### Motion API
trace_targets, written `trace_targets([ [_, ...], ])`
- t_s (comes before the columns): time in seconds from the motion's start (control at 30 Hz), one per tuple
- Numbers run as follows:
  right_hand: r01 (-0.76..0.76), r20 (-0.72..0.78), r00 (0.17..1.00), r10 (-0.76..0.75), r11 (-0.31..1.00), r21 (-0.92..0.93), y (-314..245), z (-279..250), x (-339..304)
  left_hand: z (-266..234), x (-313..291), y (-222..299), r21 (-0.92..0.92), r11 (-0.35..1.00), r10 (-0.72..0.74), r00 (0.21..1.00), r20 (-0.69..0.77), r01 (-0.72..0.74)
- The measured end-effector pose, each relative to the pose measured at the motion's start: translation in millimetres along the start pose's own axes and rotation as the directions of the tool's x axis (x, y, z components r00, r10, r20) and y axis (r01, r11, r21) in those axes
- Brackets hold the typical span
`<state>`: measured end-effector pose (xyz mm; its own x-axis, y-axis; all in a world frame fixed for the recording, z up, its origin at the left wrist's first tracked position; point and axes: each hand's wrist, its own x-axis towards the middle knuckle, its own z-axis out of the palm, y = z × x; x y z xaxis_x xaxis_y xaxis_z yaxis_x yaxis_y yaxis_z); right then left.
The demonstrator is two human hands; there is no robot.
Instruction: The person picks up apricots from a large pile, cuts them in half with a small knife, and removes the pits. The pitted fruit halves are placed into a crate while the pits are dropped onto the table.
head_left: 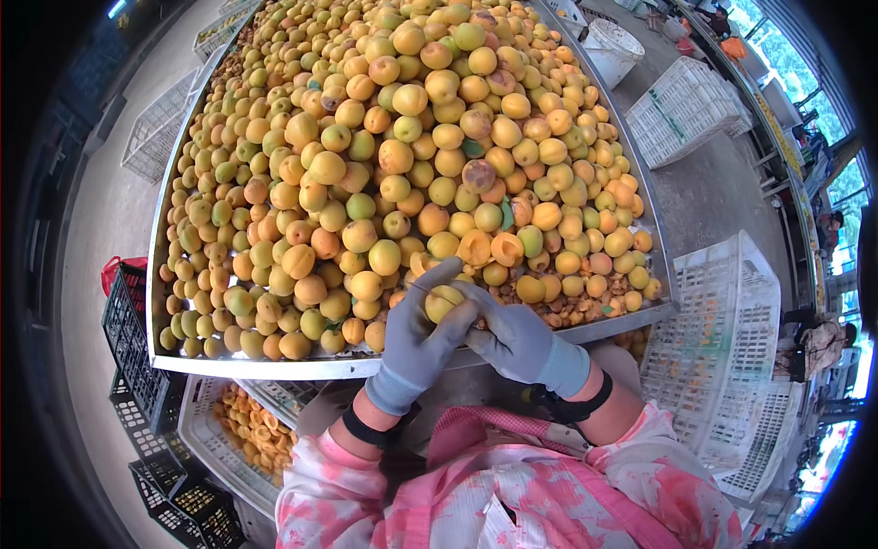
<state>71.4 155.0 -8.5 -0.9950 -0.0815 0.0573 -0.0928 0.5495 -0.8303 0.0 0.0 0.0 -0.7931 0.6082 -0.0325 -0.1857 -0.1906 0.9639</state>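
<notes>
My left hand (402, 334), in a grey glove, is closed around a yellow-green apricot (444, 304) at the near edge of a metal-rimmed table (274, 369). A thin dark line runs across the fruit. My right hand (523, 340), gloved too, meets the left one, its fingers bent in against the apricot's right side. A small brownish bit shows between its fingertips; what it is stays unclear. Just beyond my hands lie opened apricot halves (506, 249) with orange flesh. A large heap of whole apricots (357, 165) covers the table.
Below the table's near left edge, a white crate (194, 421) holds apricot halves (251, 430). Black crates (128, 316) stand at the left. White crates (709, 339) are stacked close by my right side, with another white crate (681, 110) and a white bucket (613, 50) farther off.
</notes>
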Motion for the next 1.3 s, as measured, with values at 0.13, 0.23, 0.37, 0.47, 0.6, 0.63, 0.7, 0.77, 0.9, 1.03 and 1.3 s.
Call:
trace_targets([
  [0.13,0.02,0.083,0.996,-0.018,0.999,-0.031,-5.5,-13.6,-1.2,6.7,-7.2,-2.8,-0.048,0.998,0.034,0.999,-0.007,-0.035],
  [0.23,0.055,0.106,0.993,-0.051,0.998,-0.03,-3.9,-19.4,-1.3,11.4,-10.0,-4.6,-0.07,0.997,0.016,0.999,-0.035,-0.019],
  [0.37,-0.005,0.166,0.986,0.005,1.0,-0.005,-4.9,-25.8,-1.7,12.2,-11.1,-2.9,-0.021,1.0,-0.011,1.0,-0.017,0.011],
  [0.47,0.045,0.124,0.991,-0.04,0.998,-0.035,-5.0,-24.2,-1.8,11.3,-9.8,-4.5,-0.095,0.995,-0.019,1.0,-0.014,0.018],
  [0.6,-0.026,0.087,0.996,0.034,0.996,-0.09,-11.8,-18.1,5.9,11.7,-5.0,-2.4,-0.118,0.992,0.031,0.997,-0.074,-0.04],
  [0.63,0.026,-0.007,1.0,-0.026,0.999,-0.047,-8.6,-14.7,7.2,10.4,-5.9,-4.5,-0.149,0.986,0.064,0.995,-0.078,-0.075],
  [0.7,0.087,-0.098,0.991,-0.087,0.996,-0.011,-9.4,-12.1,7.0,7.4,-6.9,-2.8,-0.182,0.977,0.101,0.991,-0.087,-0.116],
  [0.77,0.03,-0.08,0.996,-0.034,0.998,-0.05,-14.3,-11.7,5.5,2.6,-8.1,4.4,-0.251,0.967,-0.055,0.998,-0.025,0.047],
  [0.9,0.019,-0.058,0.998,-0.026,0.994,-0.104,-16.0,-13.1,3.9,-11.0,-8.0,3.5,-0.146,0.989,-0.027,1.0,0.009,0.028],
  [1.03,-0.039,0.02,0.999,0.043,0.985,-0.168,-17.4,-14.4,4.3,-21.7,-4.8,-0.9,0.26,0.953,0.143,0.988,0.061,-0.154],
  [1.3,-0.004,-0.099,0.995,-0.022,0.968,-0.252,-11.3,-3.2,4.3,-14.1,-0.9,-0.5,-0.362,0.916,-0.176,0.984,0.025,0.173],
])
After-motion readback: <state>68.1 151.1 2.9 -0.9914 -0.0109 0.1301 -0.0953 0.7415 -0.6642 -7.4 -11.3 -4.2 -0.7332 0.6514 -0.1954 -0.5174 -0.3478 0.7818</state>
